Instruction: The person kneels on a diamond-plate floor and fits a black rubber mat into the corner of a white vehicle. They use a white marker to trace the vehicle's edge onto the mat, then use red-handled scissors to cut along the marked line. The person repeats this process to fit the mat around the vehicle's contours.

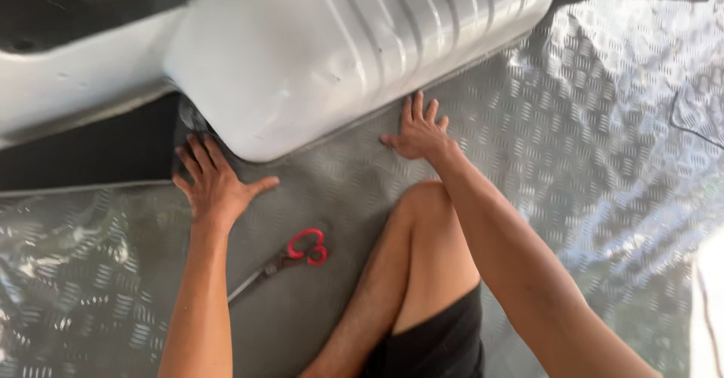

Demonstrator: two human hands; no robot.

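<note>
My left hand (213, 185) lies flat, fingers spread, on a silver embossed floor sheet (573, 144), pressing it against the corner of a white ribbed hump (339, 46). My right hand (417, 131) also rests flat with fingers apart on the sheet, at the hump's lower edge. Neither hand holds anything. A pair of scissors with red handles (290, 257) lies on the sheet between my left forearm and my bent knee (422, 204), blades pointing lower left.
A white painted panel (68, 84) and dark surfaces run along the left and top. The sheet wrinkles at the lower left (60, 287) and shines brightly at the right. A cut flap shows at the right edge (697, 110).
</note>
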